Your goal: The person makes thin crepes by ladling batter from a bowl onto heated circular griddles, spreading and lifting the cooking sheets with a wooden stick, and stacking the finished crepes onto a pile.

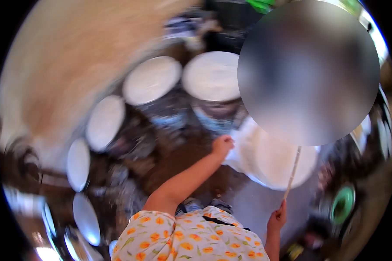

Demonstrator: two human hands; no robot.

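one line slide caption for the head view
Left hand on a white cloth over a drum, right hand gripping a wooden stick.

I seem to be in a small workshop or cottage food-making place, though the view is blurred. Round white discs [151,79] sit on stands in a curved row around me, another white disc [211,75] beside them. The floor [178,152] is dark and wet-looking. A pale plastered wall [69,56] rises on one side, with clutter at the back.
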